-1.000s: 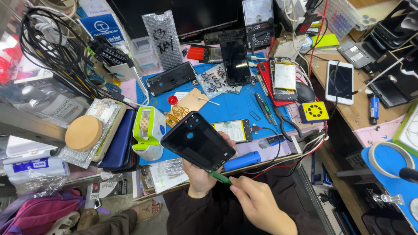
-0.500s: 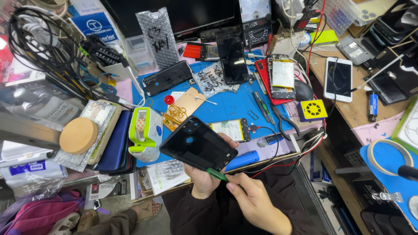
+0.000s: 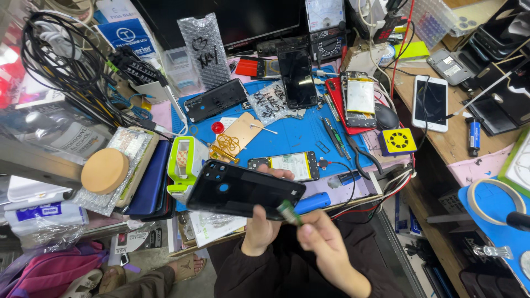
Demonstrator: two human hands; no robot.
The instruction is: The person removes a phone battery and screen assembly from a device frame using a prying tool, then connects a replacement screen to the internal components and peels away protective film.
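The blue mat-covered desk is crowded; its near edge is hidden behind the black plastic phone back cover, gripped by the left hand in front of it. The cover now sits lower than before. The right hand's fingers pinch a blurred small green tool at its corner, just beside a blue-handled tool.

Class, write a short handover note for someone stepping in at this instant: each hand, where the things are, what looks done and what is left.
Left hand: grip on the black phone back cover, held flat above the bench edge.
Right hand: pinches a small green pick at the cover's near right corner.
An opened phone lies on the blue mat behind.
Done: cover is off a phone.
Left: cannot tell from this view.
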